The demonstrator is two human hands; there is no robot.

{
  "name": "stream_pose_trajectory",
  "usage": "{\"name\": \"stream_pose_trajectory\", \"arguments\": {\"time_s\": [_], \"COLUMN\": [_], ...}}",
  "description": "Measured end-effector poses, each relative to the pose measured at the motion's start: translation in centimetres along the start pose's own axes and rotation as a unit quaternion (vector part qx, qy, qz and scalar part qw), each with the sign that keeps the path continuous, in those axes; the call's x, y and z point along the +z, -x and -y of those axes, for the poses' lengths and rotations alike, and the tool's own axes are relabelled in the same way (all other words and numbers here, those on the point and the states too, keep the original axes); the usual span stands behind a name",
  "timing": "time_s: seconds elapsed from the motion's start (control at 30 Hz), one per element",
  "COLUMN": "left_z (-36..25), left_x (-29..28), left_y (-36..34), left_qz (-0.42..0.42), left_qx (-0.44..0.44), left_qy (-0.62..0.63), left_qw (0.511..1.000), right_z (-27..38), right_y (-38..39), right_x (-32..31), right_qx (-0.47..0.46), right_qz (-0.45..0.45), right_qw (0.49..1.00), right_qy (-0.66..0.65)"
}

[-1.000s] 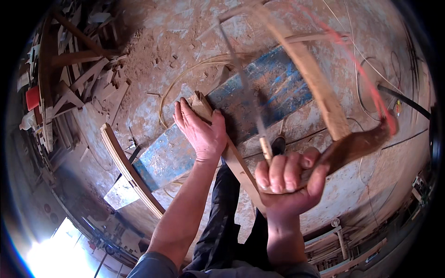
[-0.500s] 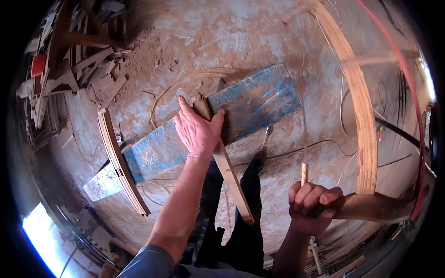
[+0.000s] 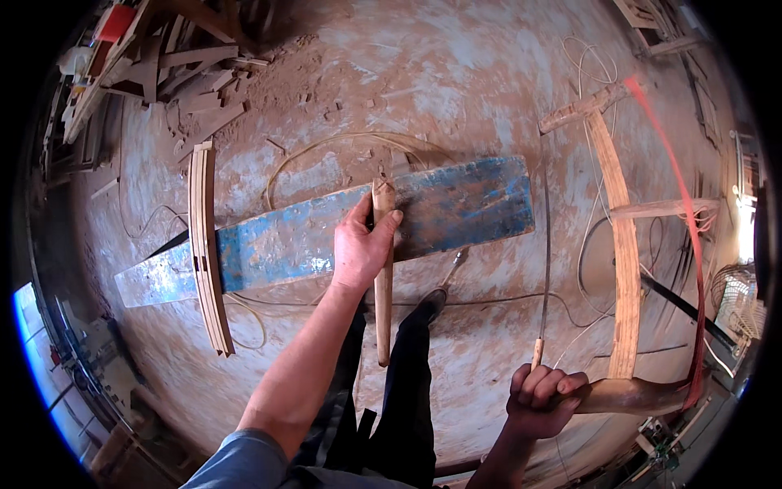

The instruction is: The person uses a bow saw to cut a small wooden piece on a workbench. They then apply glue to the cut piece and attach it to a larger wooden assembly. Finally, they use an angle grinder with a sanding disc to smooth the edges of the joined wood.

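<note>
My left hand (image 3: 360, 251) is closed on a slim wooden workpiece (image 3: 383, 326), thumb along its right edge. The piece lies across a narrow plank bench (image 3: 464, 204) with worn blue paint; its near end sticks out over the front edge toward my legs, and its far end shows dark pencil-like marks. At the lower right my right hand (image 3: 544, 399) grips the near end of a wooden frame saw (image 3: 623, 293), fingers wrapped round handle and crossbar. The saw's thin blade (image 3: 545, 253) runs away from me, apart from the workpiece, and a red cord (image 3: 669, 155) tensions its other side.
Several curved wooden strips (image 3: 204, 253) lie across the bench's left end. Scrap wood (image 3: 187, 65) is heaped at the far left, near sawdust on the floor. A cable (image 3: 489, 301) and hoses trail round the bench. A wire basket (image 3: 737, 297) stands at the right.
The view has shifted. The workpiece has swung from slanting to nearly straight away from me, still under my left hand. The saw's far end and blade now show clearly, no longer blurred.
</note>
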State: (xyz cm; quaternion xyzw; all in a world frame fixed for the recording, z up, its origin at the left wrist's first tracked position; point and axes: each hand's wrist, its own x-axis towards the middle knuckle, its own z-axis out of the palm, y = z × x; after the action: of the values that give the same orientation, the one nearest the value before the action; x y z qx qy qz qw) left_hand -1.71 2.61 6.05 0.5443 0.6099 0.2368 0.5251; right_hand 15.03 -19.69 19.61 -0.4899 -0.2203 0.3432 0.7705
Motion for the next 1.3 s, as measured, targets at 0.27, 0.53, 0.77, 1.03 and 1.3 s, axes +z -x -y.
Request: {"name": "stream_pose_trajectory", "arguments": {"time_s": [0.27, 0.53, 0.77, 1.03, 1.3], "left_z": [-0.3, 0.1, -0.3, 2.4, 2.1], "left_x": [-0.8, 1.8, 3.3, 3.6, 3.2], "left_y": [0.3, 0.6, -0.3, -2.4, -3.0], "left_qz": [0.022, -0.064, -0.136, -0.149, -0.107], "left_qx": [0.003, 0.014, 0.179, 0.232, 0.297], "left_qy": [0.045, -0.166, -0.363, -0.350, -0.286], "left_qw": [0.999, 0.984, 0.904, 0.895, 0.905], "right_z": [0.3, 0.1, -1.5, -4.3, -6.0], "right_y": [0.7, 0.9, 0.5, -0.1, 0.0], "right_x": [0.8, 4.3, 6.6, 7.5, 7.9], "right_qx": [0.064, 0.090, 0.149, 0.158, 0.157], "right_qz": [-0.005, 0.002, 0.027, 0.023, 0.041], "right_qw": [0.997, 0.993, 0.970, 0.954, 0.953], "right_qy": [-0.032, -0.072, -0.188, -0.253, -0.255]}}
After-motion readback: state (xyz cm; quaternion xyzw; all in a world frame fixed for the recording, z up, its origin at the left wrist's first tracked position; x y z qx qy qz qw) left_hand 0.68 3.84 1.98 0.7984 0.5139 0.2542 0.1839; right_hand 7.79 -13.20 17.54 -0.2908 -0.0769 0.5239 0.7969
